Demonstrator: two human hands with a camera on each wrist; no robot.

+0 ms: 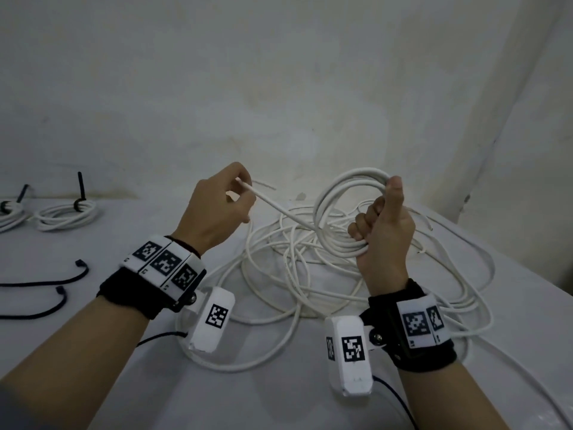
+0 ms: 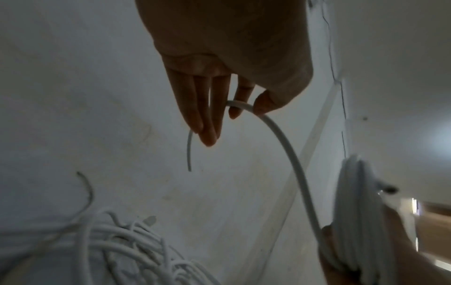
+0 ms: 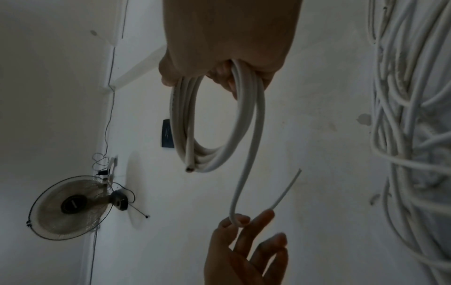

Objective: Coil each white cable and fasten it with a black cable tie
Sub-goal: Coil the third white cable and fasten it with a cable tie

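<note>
My right hand is raised above the table and grips a coil of white cable of several loops, thumb up; the coil hangs from that fist. One strand runs left from it to my left hand, which pinches the cable near its free end between thumb and index finger. A short tail sticks out past the other fingers. Beneath both hands a loose tangle of white cable lies on the table. Two black cable ties lie at the left.
Two coiled white cables, each with a black tie round it, sit at the far left near the wall. The white table ends at a wall behind and an edge at the right. A wall fan shows in the right wrist view.
</note>
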